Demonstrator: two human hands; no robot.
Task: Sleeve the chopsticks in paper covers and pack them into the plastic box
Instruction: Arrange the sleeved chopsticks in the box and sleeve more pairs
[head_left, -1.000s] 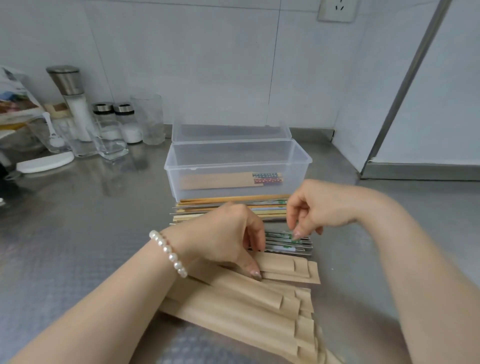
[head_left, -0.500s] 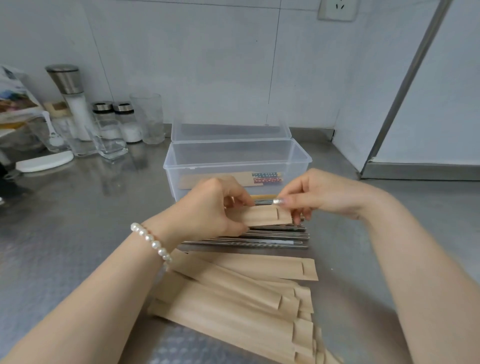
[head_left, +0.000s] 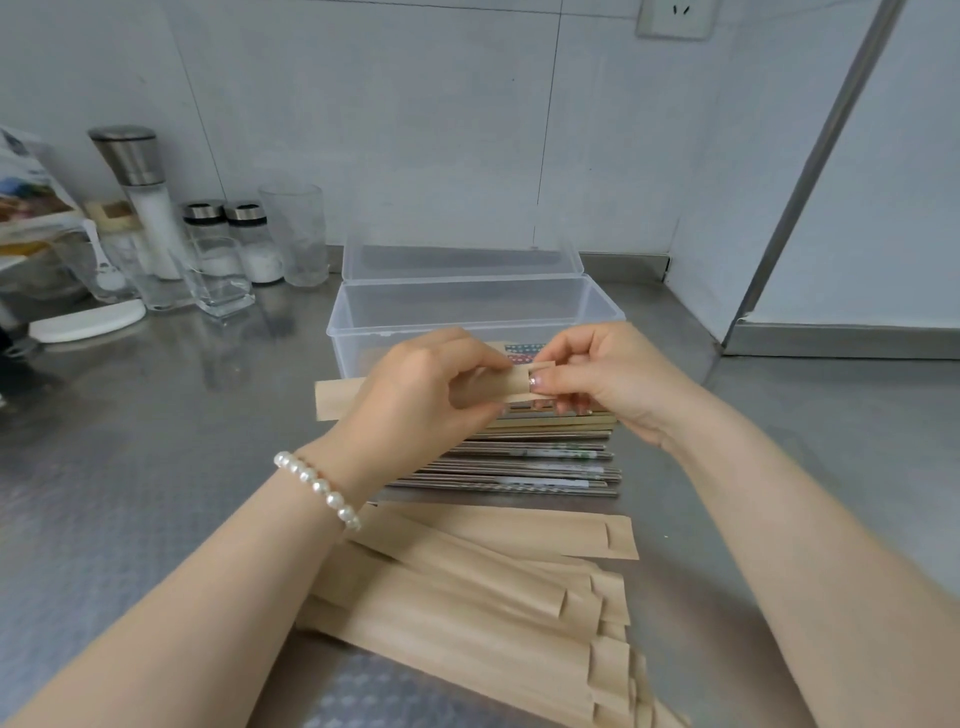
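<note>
The scene is lit evenly and brightly by soft, diffuse light from above. Dull, smeared reflections are carried by the embossed stainless-steel counter, strongest near the clear glass jars. Only faint shadows are cast. Straight lines are bowed near the edges by the wide-angle lens. Slight softness is seen throughout.

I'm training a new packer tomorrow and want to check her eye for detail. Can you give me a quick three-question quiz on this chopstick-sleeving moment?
1. True or false: the plastic box is open.
2. What do both hands hold? A) a glass B) one paper cover C) a chopstick pair
3. Fill in: the loose chopsticks lie between the box and the pile of ____.

Key:
1. True; a sleeved pair already lies inside.
2. B: left hand and right hand both grip the paper cover.
3. Paper covers.
</note>
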